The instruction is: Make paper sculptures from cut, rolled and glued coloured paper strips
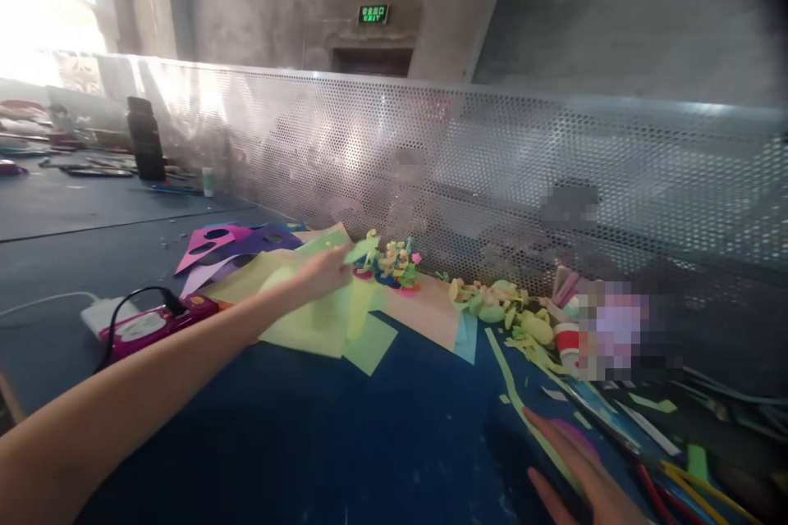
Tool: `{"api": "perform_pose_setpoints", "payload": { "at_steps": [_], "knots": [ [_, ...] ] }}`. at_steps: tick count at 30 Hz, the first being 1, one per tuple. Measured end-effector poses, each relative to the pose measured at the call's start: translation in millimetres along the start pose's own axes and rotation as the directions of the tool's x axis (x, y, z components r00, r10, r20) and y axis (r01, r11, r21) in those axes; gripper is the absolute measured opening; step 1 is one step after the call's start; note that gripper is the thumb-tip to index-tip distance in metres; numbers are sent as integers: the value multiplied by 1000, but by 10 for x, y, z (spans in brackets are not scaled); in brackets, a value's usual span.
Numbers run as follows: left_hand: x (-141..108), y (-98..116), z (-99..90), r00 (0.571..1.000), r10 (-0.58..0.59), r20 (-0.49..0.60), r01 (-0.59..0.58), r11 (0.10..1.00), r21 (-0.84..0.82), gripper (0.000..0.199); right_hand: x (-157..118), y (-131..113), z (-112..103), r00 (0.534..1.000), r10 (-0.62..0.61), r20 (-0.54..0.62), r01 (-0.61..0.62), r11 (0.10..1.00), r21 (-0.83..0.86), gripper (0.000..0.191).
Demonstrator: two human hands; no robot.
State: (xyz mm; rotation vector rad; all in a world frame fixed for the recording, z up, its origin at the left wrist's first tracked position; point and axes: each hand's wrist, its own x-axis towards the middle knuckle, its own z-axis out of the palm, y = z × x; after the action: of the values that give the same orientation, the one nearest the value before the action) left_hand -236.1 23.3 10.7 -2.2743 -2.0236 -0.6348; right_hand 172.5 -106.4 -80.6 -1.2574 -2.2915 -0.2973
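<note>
My left hand (329, 271) reaches out over a stack of pale green and yellow paper sheets (313, 324), its fingers closed on a small light green paper piece (363, 251). Just beyond it stands a cluster of tiny colourful paper flowers (399, 262) on dark and pink bases. At the lower right, my right hand (575, 459) is closed around a long pale green paper strip (508, 377), which runs out from its fingers across the table. Something dark lies along the strip inside that hand; its kind is unclear.
Curled yellow-green paper pieces (501, 302) lie along the perforated metal divider (345, 148). A red and white paper cup (567, 342) stands at right, near paper scraps and cables. A pink power strip (166, 324) with plugs sits at left. Farther back stands a black bottle (146, 139).
</note>
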Motion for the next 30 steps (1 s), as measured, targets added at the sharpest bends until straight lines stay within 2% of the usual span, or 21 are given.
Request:
{"api": "perform_pose_setpoints", "payload": {
  "at_steps": [3, 5, 7, 10, 12, 15, 18, 20, 25, 27, 30],
  "knots": [
    [134, -173, -336, 991, -64, -118, 73, 995, 72, 54, 23, -25, -17, 1000, 6, 13, -6, 1000, -17, 50],
    [188, -263, -469, 986, -69, -151, 86, 990, 109, 53, 26, -34, -29, 999, 26, 19, -25, 999, -22, 48],
    [219, -323, -488, 990, -48, -134, 67, 987, 144, 51, 22, -38, -41, 999, 39, 15, -38, 999, -19, 47],
    [203, -314, -335, 999, 4, -51, 5, 982, 190, 56, 15, -40, -59, 998, 62, 30, -62, 998, -3, 48],
    [135, -218, -175, 1000, 27, -15, -23, 975, 220, 57, 17, -50, -75, 994, 90, 67, -91, 996, 10, 49],
    [-54, 52, 54, 996, 84, 32, -89, 964, 249, 44, 28, -87, -108, 975, 163, 151, -168, 985, 22, 48],
    [-290, 355, 210, 974, 140, 176, -183, 948, 262, 60, 34, -126, -132, 961, 203, 187, -209, 978, 17, 46],
    [-417, 503, 262, 961, 162, 224, -222, 935, 276, 63, 30, -137, -135, 965, 191, 180, -195, 981, 7, 46],
    [-512, 615, 211, 944, 186, 271, -267, 915, 302, 28, 5, -90, -100, 981, 139, 136, -137, 990, -22, 46],
    [-505, 641, 146, 945, 191, 264, -269, 914, 303, 23, 7, -66, -74, 986, 126, 112, -124, 992, -28, 47],
    [-535, 780, 40, 953, 223, 203, -278, 910, 307, 25, 83, -81, -52, 988, 116, 99, -112, 993, -49, 48]
  ]
}}
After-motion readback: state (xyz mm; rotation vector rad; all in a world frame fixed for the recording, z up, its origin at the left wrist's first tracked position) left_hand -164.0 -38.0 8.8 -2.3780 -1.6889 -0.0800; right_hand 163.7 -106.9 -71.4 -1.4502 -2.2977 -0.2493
